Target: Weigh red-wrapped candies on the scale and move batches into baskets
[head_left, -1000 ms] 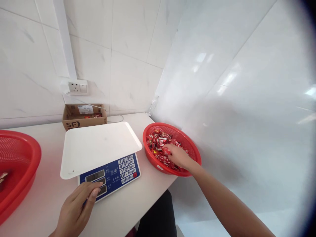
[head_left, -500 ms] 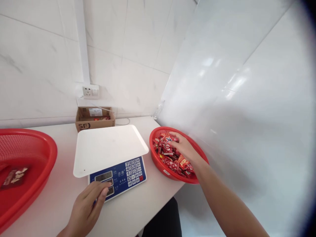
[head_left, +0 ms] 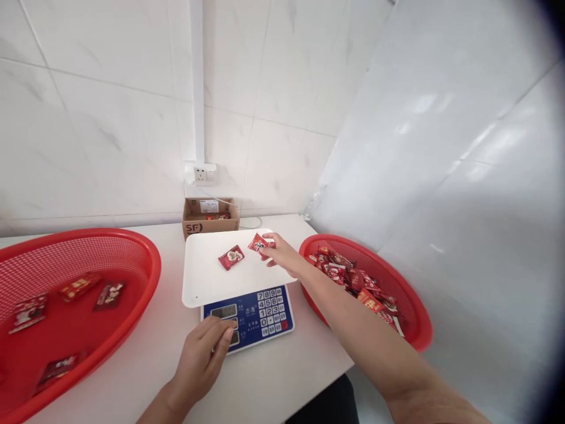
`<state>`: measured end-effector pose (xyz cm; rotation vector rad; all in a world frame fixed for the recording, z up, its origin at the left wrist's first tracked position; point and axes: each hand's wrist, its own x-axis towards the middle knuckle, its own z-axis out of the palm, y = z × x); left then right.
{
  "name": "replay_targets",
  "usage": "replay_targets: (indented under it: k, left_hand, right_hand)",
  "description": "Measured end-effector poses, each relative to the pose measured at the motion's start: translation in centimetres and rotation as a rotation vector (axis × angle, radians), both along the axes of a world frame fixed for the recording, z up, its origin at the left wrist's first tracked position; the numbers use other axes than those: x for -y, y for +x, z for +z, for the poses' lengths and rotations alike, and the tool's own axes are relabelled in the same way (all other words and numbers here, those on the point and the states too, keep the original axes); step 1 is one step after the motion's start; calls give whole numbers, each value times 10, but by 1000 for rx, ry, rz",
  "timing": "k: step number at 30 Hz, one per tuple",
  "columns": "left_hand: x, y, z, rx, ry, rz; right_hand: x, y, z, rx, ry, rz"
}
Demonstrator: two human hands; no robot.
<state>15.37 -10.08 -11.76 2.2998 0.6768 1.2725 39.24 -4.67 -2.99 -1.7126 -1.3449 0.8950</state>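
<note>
A digital scale with a white pan [head_left: 207, 282] and a blue keypad panel [head_left: 265, 312] stands on the white counter. One red candy packet [head_left: 231, 257] lies on the pan. My right hand [head_left: 282, 254] hovers over the pan's right side and pinches a second red packet [head_left: 258, 242] in its fingertips. My left hand [head_left: 200, 359] rests on the scale's front left corner, fingers curled over the display. A small red basket [head_left: 417, 335] full of red packets sits to the right of the scale.
A large red basket [head_left: 145, 259] with several packets lies at the left. A brown cardboard box [head_left: 198, 227] stands behind the scale under a wall socket [head_left: 205, 175]. White tiled walls close in at the back and right. The counter's front edge is near my body.
My right hand left the small basket and moved left over the scale pan with packets. One packet now lies on the pan. The view swung left; my left hand stayed on the scale.
</note>
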Motion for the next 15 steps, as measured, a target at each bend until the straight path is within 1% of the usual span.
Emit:
replay_targets:
  k: [4, 6, 8, 11, 15]
  left_hand:
    - [1, -1, 2, 6, 7, -9]
    - [0, -1, 1, 8, 13, -9]
    - [-1, -1, 0, 18, 28, -6]
    - [-3, -1, -5, 24, 48, 1]
    - [-5, 0, -10, 21, 51, 10]
  right_hand:
    - [1, 2, -8, 160, -9, 57]
    - [5, 7, -9, 286, 34, 34]
    - [11, 22, -8, 423, 84, -30]
    - [29, 64, -2, 598, 89, -146]
    - [73, 137, 3, 757, -36, -314]
